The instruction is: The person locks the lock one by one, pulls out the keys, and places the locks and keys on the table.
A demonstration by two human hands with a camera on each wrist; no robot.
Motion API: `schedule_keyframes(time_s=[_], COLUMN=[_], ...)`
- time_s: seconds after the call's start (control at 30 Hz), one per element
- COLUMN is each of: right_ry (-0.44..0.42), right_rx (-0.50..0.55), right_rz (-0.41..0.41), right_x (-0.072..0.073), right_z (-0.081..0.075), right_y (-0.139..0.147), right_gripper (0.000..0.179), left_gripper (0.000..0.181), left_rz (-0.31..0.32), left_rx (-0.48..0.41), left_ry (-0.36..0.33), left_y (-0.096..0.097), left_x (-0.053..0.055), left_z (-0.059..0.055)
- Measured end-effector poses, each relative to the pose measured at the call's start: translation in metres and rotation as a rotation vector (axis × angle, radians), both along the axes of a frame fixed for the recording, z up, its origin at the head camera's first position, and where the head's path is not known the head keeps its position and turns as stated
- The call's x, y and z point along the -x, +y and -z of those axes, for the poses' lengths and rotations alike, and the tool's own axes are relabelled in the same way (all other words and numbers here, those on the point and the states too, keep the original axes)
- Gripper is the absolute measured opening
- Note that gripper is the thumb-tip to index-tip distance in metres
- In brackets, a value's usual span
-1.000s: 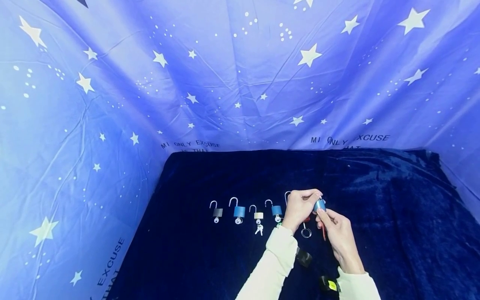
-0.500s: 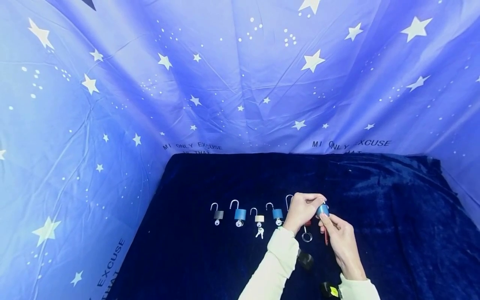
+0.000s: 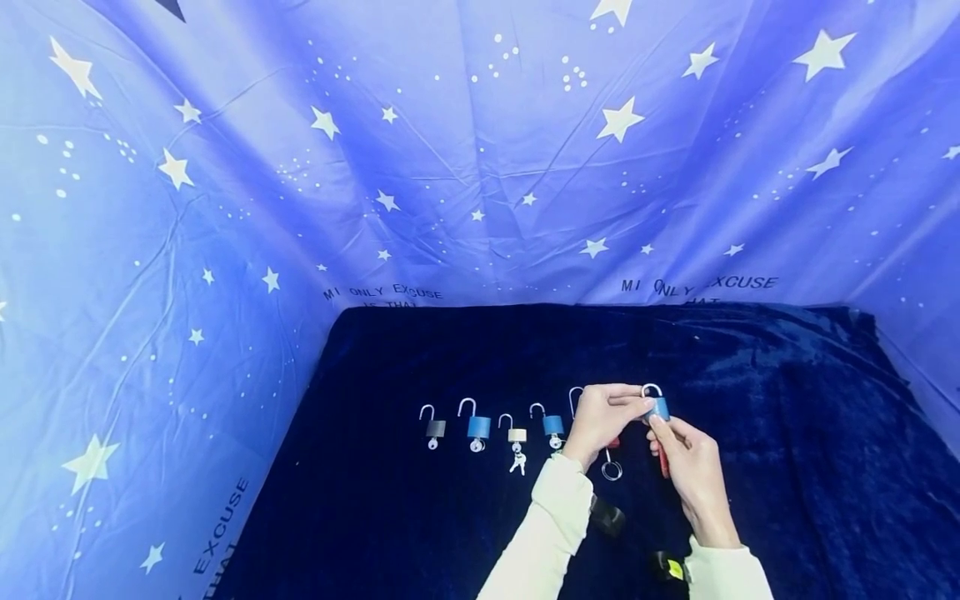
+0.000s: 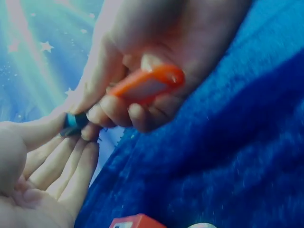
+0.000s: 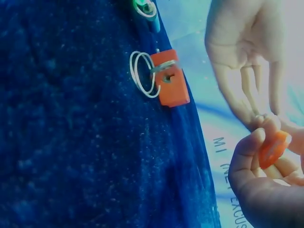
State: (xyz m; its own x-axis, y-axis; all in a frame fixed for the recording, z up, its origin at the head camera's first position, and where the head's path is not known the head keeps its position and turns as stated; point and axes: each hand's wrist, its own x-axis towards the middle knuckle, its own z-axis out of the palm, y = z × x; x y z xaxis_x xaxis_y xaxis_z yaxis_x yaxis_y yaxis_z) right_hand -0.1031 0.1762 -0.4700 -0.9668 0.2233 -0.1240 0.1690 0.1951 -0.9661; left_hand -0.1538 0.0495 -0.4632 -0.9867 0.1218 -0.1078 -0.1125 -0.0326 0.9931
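Observation:
A small blue padlock (image 3: 660, 408) is held up between both hands, its silver shackle showing above the fingers. My left hand (image 3: 600, 423) pinches the padlock from the left with thumb and fingertips. My right hand (image 3: 696, 475) grips its lower end from the right. An orange key tag (image 4: 149, 88) hangs at the right hand's fingers; the key itself is hidden by them. Below and left of the held padlock, partly behind the left hand, lies a red padlock (image 5: 173, 85) with a key and wire ring (image 5: 141, 73) in it.
To the left a row of padlocks with raised shackles lies on the dark blue cloth (image 3: 360, 517): a grey padlock (image 3: 435, 428), a larger blue padlock (image 3: 478, 427), a brass padlock (image 3: 517, 435) with spare keys, and another blue padlock (image 3: 552, 425). A star-printed curtain (image 3: 480, 167) stands behind.
The held padlock has shifted slightly right and turned, and the left fingers have slid down from the shackle to the body. The shackle's arch now shows. The row of padlocks stays put.

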Motion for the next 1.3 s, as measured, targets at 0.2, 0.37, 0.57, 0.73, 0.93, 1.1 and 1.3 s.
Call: schedule_keyframes(time_s=[0.2,0.37,0.57,0.73,0.93,1.1,1.3], right_ry=[-0.021,-0.004,0.056,0.043,-0.013,-0.027,-0.031], right_rx=[-0.099,-0.145,-0.273,-0.237,-0.195,-0.196,-0.320], right_rz=[-0.030,-0.009,0.066,0.077,0.095,0.070,0.024], right_x=[-0.003,-0.008,-0.013,-0.016,-0.024,-0.035,-0.045], right_z=[0.000,0.003,0.003,-0.002,-0.002,0.000,0.001], right_y=[0.005,0.010,0.013,0.015,0.022,0.029,0.041], right_gripper=[0.046,0.041,0.031,0.031,0.034,0.036,0.031], left_gripper=[0.019,0.017,0.015,0.014,0.012,0.012,0.014], left_rz=[-0.013,-0.044,-0.088,-0.104,-0.147,-0.209,-0.193], left_rx=[-0.084,-0.091,-0.079,-0.094,-0.118,-0.154,-0.047], left_ry=[-0.035,-0.026,-0.018,-0.037,-0.071,-0.034,-0.006], left_y=[0.006,0.012,0.018,0.022,0.032,0.034,0.034], left_x=[0.002,0.003,0.005,0.004,0.004,0.013,0.019], left_z=[0.002,0.001,0.000,0.001,0.002,0.002,0.004])
